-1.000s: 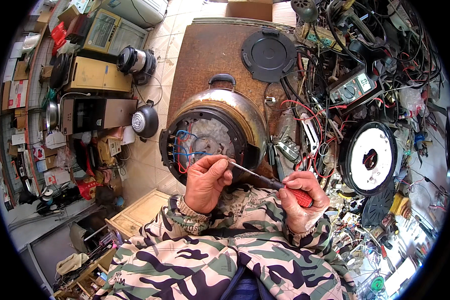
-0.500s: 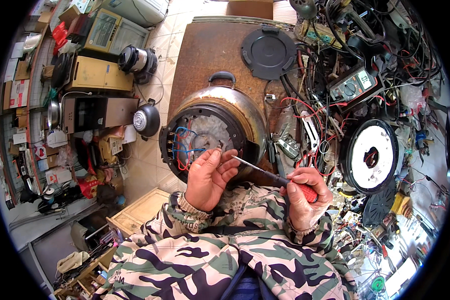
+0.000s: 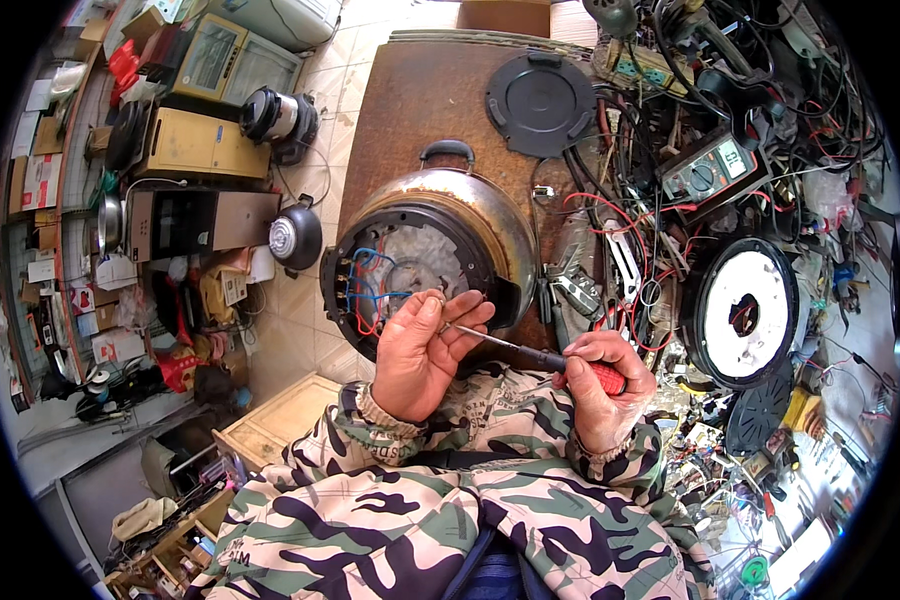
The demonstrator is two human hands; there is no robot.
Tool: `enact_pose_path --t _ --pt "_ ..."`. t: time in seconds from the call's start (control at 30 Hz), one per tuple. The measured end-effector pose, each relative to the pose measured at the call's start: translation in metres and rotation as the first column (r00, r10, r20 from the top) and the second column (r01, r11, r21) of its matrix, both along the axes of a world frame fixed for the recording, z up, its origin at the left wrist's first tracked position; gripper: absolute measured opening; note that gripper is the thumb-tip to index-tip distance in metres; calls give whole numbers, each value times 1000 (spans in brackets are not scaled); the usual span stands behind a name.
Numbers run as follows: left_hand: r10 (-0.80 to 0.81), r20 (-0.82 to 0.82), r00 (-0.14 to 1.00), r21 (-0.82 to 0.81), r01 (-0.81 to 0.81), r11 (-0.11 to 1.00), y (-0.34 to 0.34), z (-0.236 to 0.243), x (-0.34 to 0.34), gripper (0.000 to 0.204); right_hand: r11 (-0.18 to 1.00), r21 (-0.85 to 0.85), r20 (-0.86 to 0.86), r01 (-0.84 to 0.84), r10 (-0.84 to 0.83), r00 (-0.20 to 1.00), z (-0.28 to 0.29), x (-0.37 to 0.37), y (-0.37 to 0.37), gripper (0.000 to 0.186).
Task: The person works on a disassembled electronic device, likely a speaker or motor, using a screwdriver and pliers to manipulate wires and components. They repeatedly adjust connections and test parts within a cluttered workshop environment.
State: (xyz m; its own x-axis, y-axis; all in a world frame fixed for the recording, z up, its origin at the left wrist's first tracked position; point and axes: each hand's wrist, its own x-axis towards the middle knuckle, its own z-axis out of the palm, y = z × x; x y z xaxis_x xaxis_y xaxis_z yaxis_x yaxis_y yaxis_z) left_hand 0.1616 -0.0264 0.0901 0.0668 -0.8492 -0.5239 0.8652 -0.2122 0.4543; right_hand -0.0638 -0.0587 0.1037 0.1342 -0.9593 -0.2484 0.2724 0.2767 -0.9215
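Observation:
In my right hand [image 3: 608,388] is a screwdriver [image 3: 602,376] with a red and black handle, its thin metal shaft slanting up to the left. The tip reaches the fingers of my left hand [image 3: 420,352]. My left thumb and forefinger pinch together over something too small to make out; the other fingers are loosely bent. Just beyond lies a metal pot-shaped appliance [image 3: 490,215] on its side, its open base toward me. Inside the black base ring [image 3: 470,235], blue wires [image 3: 372,260] and red wires run to terminals at the left.
On the brown table [image 3: 410,100] lies a round black cover [image 3: 540,103]. At the right are a multimeter [image 3: 708,172], pliers [image 3: 575,275], a black ring with a white disc [image 3: 742,312], and heaps of cables and parts. Shelves and appliances line the left side.
The screwdriver has moved left, bringing its tip in to my left fingers. My right hand has shifted slightly left with it; my left hand stays nearly in place.

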Motion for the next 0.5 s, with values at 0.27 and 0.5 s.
enact_pose_path --t 0.27,0.5 --pt "-6 85 996 70 0 998 -1 1 -1 12 990 -133 101 46 -33 994 10 -5 1 7" --pt "-104 24 994 56 103 993 1 8 -20 13 699 -543 -630 -466 28 776 3 34 -18 27"
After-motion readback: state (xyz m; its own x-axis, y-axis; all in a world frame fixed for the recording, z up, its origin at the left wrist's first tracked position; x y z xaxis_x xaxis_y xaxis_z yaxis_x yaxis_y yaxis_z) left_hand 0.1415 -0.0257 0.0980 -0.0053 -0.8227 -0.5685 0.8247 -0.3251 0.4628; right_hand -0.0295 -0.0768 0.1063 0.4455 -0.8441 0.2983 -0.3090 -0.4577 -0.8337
